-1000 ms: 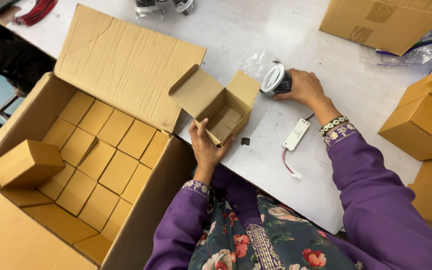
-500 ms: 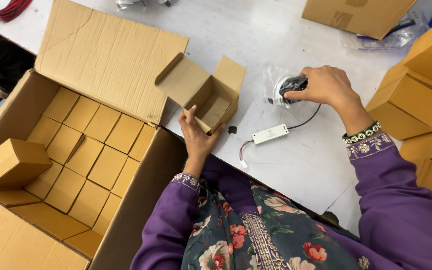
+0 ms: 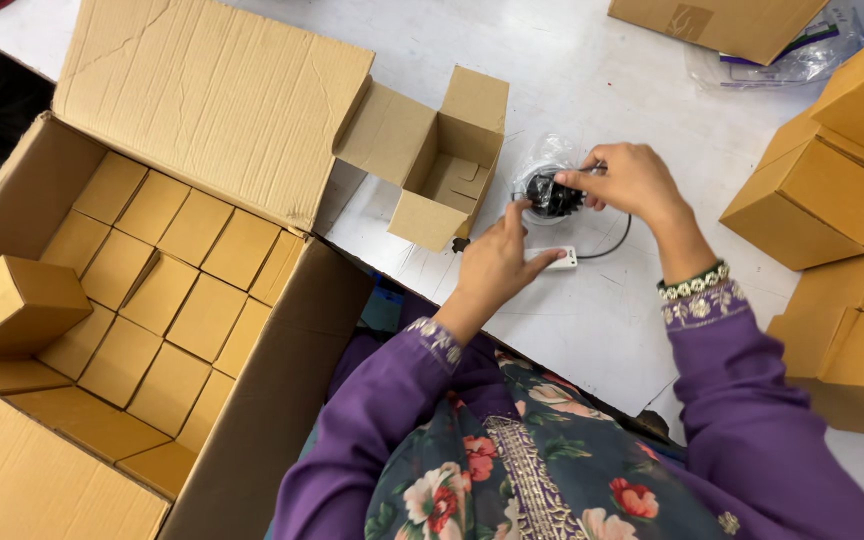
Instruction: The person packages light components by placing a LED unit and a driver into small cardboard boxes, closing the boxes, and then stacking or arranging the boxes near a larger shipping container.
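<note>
right hand [image 3: 632, 180] pinching the black round lamp [image 3: 552, 193] in its clear bag, centre-right of frame | left hand [image 3: 497, 262] loosely open, fingers on the white driver block [image 3: 555, 259] (steadying its cable) | small open carton [image 3: 442, 170] just left, mouth up | white table [image 3: 592, 330]

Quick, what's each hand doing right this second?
Left hand: open, fingertips on the small black lamp fitting and white driver box.
Right hand: closed, pinching the lamp fitting.
</note>
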